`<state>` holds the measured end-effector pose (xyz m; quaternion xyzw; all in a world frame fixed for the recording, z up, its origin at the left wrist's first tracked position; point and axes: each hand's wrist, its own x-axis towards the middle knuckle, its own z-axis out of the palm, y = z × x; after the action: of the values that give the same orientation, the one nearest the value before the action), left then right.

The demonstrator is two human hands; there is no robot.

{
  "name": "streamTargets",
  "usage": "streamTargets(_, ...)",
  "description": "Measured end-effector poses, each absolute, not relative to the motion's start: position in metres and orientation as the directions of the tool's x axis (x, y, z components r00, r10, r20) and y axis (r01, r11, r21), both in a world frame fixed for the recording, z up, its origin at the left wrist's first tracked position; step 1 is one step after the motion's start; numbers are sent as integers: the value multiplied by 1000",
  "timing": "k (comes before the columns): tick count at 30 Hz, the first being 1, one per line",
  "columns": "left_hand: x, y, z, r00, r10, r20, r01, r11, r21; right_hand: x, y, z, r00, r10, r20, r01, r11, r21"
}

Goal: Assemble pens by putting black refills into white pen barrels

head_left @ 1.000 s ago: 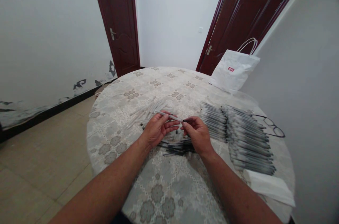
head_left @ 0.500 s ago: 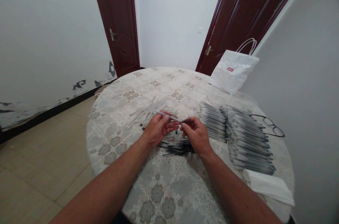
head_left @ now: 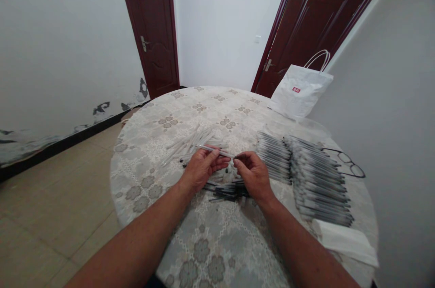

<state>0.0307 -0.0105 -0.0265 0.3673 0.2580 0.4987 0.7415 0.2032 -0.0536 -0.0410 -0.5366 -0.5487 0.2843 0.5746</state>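
A slim pale pen barrel lies slantwise across the fingers of my left hand, held under the thumb. My right hand is closed in a pinch at the barrel's right end; a small dark bit shows at its fingertips, too small to name. Below the hands lies a heap of thin black pen parts, partly hidden by them. Loose clear pen barrels are strewn beyond my left hand. Small black pieces lie beside it.
Two rows of pens, a smaller one and a larger stacked one, lie at the right. Eyeglasses, a folded white packet and a white paper bag are on the round table with its patterned cloth.
The pen barrel has shifted slightly left in my left hand. My right fingertips have moved slightly at its right end. The piles look unchanged.
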Motion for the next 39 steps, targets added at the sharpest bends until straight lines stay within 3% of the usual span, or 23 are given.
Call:
streamTargets(15, 32, -16, -23, 330, 940, -82, -551, 262, 792, 207, -58, -38, 181, 950, 256, 361, 178, -915)
streamTargets(24, 35, -18, -28, 335, 940, -70, -490, 237, 839, 208, -66, -40, 97, 890, 446, 568, 318, -759)
streamTargets(33, 37, -17, -31, 334, 937, -102, -527, 276, 804, 206, -57, -56, 178, 888, 425, 585, 252, -771)
streamTargets(39, 37, -17, -31, 344, 934, -94, -517, 272, 812, 208, -56, -57, 131, 886, 445, 614, 280, -738)
